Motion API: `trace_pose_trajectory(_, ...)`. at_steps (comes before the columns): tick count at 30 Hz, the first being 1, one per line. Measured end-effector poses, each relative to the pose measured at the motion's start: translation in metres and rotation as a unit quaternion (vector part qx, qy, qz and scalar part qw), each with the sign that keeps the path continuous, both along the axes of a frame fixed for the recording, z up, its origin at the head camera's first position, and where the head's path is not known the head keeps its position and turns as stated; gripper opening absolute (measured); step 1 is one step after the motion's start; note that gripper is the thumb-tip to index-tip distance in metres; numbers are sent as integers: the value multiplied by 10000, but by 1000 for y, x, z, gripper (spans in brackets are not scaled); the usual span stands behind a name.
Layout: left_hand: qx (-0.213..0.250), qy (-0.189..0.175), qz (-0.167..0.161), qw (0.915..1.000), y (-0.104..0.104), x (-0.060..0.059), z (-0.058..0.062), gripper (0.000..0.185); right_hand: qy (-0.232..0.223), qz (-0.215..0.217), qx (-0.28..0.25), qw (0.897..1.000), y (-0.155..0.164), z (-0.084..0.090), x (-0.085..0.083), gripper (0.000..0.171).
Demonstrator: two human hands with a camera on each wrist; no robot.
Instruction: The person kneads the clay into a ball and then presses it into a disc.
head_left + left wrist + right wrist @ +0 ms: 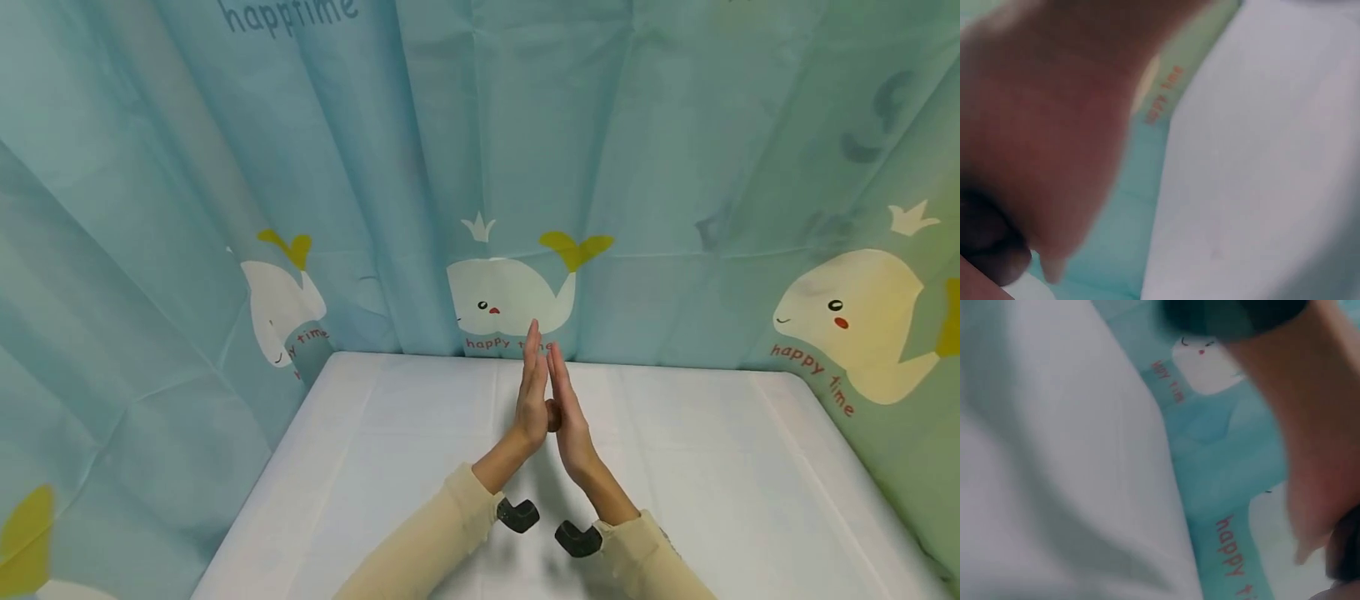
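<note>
Above the white worktop, the left hand and right hand meet palm to palm, fingers straight, released, grasping nothing, pointing toward twelve o'clock at the whale curtain; forearms converge from six o'clock.

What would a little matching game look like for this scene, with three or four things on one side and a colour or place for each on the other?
Things:
1. left hand
2. table
3. curtain
4. whale tail

Descriptions:
A. pale blue, hanging behind and to both sides of the table
B. yellow, printed on the fabric
C. white, covered with a creased cloth
D. upright, fingers straight, palm pressed against the right hand

Pairs: 1-D, 2-C, 3-A, 4-B
</note>
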State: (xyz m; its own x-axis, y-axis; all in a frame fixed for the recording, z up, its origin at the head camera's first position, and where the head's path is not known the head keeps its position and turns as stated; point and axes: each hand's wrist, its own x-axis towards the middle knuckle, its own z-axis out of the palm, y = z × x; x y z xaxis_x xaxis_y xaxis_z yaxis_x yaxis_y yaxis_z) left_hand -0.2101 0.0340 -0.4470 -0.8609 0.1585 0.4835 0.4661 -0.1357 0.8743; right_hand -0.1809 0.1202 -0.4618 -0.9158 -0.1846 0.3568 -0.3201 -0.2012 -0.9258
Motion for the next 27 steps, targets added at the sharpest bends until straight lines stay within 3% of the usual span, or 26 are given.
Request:
trace_pose_trajectory(6, -320, -152, -88, 9993, 0, -2, -12, 60, 51, -141, 10, 9999, 2, 6, 0, 55)
trace_pose_trajectory(11, -384, -356, -339, 9981, 3, 7, -18, 61, -23, -303, 126, 9995, 7, 7, -2, 55)
trace_pose_trajectory(18, -402, -344, -472, 9975, 7, 22, -15, 63, -205, -529, 340, 9978, 14, 3, -9, 54)
trace_pose_trajectory(23, -176, -303, -329, 9988, 5, 23, -11, 62, -305, -507, 562, 9967, 14, -2, -10, 55)
trace_pose_trajectory(27, -164, -306, -275, 9990, 6, 21, -9, 62, -277, -471, 357, 9979, 10, -4, -8, 55)
